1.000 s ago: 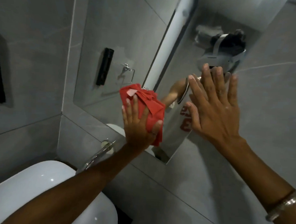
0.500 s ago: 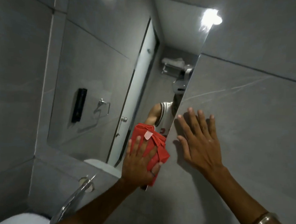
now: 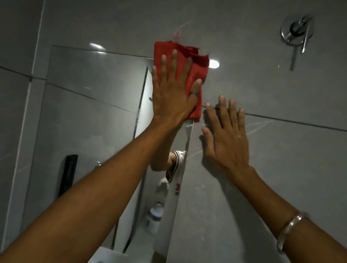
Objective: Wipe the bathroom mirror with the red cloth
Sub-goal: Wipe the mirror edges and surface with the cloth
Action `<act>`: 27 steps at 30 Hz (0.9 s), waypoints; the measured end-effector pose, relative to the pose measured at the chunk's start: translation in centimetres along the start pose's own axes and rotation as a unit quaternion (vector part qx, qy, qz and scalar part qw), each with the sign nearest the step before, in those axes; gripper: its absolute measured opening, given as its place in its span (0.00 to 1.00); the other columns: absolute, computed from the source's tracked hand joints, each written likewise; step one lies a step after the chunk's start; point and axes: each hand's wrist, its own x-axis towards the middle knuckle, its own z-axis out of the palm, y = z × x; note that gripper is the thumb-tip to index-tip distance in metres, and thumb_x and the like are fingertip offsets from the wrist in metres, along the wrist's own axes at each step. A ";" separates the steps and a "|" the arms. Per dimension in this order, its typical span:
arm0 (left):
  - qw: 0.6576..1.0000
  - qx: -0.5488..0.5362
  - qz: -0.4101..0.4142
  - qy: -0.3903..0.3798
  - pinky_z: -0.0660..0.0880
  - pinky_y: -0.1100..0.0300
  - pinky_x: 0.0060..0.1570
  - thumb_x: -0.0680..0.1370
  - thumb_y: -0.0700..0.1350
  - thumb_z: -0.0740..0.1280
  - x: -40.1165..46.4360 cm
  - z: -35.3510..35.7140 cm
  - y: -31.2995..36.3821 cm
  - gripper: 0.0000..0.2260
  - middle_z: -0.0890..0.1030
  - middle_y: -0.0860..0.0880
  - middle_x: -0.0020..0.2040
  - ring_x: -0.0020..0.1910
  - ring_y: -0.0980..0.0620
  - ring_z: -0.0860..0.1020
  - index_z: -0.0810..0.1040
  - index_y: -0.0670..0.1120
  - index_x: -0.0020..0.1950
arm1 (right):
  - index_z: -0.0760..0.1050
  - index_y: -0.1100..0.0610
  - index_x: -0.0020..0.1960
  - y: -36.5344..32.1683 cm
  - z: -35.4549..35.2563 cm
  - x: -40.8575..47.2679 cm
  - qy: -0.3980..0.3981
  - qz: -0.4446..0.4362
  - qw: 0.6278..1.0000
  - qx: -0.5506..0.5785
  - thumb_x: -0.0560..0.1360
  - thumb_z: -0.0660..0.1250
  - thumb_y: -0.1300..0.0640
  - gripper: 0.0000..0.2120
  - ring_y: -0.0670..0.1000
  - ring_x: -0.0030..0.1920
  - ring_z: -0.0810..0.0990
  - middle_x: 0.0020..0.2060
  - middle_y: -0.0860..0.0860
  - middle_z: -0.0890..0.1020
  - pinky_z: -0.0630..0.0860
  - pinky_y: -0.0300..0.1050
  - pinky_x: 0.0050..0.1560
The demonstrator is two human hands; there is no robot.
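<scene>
The mirror (image 3: 93,107) hangs on the grey tiled wall and reflects the room. My left hand (image 3: 173,93) lies flat, fingers spread, on the folded red cloth (image 3: 200,72) and presses it against the mirror's top right corner. The cloth's upper edge laps over onto the wall above the mirror. Beside it, my right hand (image 3: 226,138) rests flat and empty on the wall tile, just right of the mirror's right edge, with a bangle on its wrist.
A chrome shower valve (image 3: 296,32) with a lever sticks out of the wall at upper right. In the mirror I see a black holder (image 3: 68,174), a white bottle (image 3: 154,218) and a ceiling light. A white fixture edge (image 3: 109,258) shows at the bottom.
My left hand has slid the red cloth from the mirror's lower right part up to its top right corner. My view has tilted upward. My right hand stays flat on the wall.
</scene>
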 end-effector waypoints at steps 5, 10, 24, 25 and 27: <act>0.998 0.010 0.063 -0.023 0.47 0.37 0.82 0.85 0.64 0.49 -10.5 0.6 -0.7 0.32 0.52 0.41 0.85 0.84 0.37 0.49 0.52 0.49 0.85 | 0.53 0.54 0.83 -2.6 0.6 -5.9 0.010 0.045 0.996 0.075 0.85 0.48 0.44 0.29 0.56 0.83 0.44 0.83 0.58 0.51 0.43 0.57 0.83; 0.992 -0.025 0.065 -0.102 0.48 0.33 0.81 0.83 0.54 0.57 -26.0 0.0 -1.7 0.31 0.52 0.39 0.84 0.84 0.39 0.41 0.54 0.45 0.84 | 0.56 0.58 0.82 -6.0 -0.3 -15.1 -0.042 0.075 0.985 0.147 0.85 0.48 0.45 0.29 0.57 0.83 0.46 0.82 0.58 0.53 0.44 0.57 0.83; 0.817 -0.231 -0.247 -0.467 0.74 0.50 0.71 0.78 0.34 0.59 -54.2 -11.3 -0.7 0.32 0.62 0.49 0.83 0.81 0.43 0.63 0.66 0.54 0.80 | 0.76 0.61 0.71 -14.2 -5.0 -40.4 -0.268 0.348 0.825 0.356 0.83 0.63 0.58 0.17 0.57 0.77 0.69 0.73 0.57 0.74 0.60 0.39 0.75; 0.779 -0.261 -0.344 -0.455 0.77 0.52 0.66 0.80 0.39 0.59 -54.6 -11.8 0.2 0.26 0.71 0.50 0.79 0.76 0.45 0.72 0.71 0.58 0.77 | 0.77 0.63 0.68 -15.2 -5.5 -41.8 -0.284 0.417 0.778 0.374 0.83 0.64 0.61 0.15 0.58 0.73 0.74 0.70 0.58 0.78 0.62 0.36 0.72; 0.722 -0.298 -0.423 -0.460 0.79 0.55 0.63 0.83 0.48 0.59 -54.5 -12.5 2.7 0.15 0.81 0.56 0.68 0.62 0.53 0.82 0.81 0.60 0.63 | 0.80 0.64 0.63 -16.4 -5.9 -44.4 -0.341 0.573 0.635 0.391 0.84 0.63 0.59 0.12 0.59 0.63 0.81 0.62 0.62 0.82 0.69 0.39 0.62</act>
